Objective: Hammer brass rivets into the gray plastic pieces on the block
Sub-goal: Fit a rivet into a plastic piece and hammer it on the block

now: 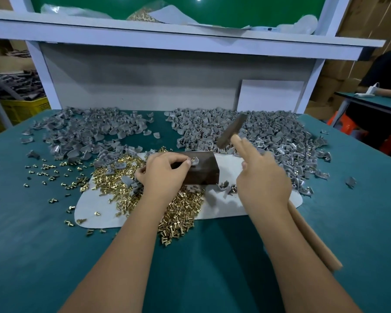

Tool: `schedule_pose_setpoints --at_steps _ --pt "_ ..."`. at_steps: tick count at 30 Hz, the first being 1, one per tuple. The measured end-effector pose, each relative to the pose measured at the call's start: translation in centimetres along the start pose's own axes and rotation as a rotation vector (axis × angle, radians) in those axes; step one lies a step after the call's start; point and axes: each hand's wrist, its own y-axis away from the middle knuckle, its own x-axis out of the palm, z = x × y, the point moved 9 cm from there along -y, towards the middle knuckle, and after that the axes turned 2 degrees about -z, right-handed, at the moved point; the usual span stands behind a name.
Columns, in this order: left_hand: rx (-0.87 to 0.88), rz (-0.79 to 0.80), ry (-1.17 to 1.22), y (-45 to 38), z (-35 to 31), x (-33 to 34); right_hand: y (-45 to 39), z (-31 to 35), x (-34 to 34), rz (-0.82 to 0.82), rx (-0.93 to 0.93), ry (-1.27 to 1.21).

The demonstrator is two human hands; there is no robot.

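The left hand (165,171) pinches a small gray plastic piece (195,161) atop the dark rectangular block (203,171); the right hand (261,177) grips a wooden-handled hammer (231,131) raised up-right of it (blurred).

We see a white pad (230,208) on teal tabletop (212,279), white shelf frame (167,39) w/ green board (167,5) behind, yellow crate (20,108) far left, cardboard boxes (339,71) at right.

At frame centre our left hand (165,175) pinches a gray plastic piece (195,160) on the dark block (203,171). To its right our right hand (263,179) grips the hammer (231,131), head raised and blurred, above brass rivets (178,215).
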Motion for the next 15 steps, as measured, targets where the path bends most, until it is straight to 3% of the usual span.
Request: schedule_pose_setpoints --at_steps 8,11,13,15 --pt "-0.025 0.045 -0.002 0.1 0.1 0.2 -0.2 -2.4 3.0 0.228 0.068 0.086" --pt "-0.02 0.069 -0.057 0.0 0.1 0.3 -0.5 -1.9 2.7 0.186 0.017 0.189" --pt "-0.01 0.09 -0.076 -0.1 0.0 0.5 -0.8 0.2 1.9 0.083 -0.089 0.098" --pt "-0.006 0.101 -0.078 -0.1 0.0 0.6 -1.2 3.2 1.8 0.084 -0.202 -0.169"
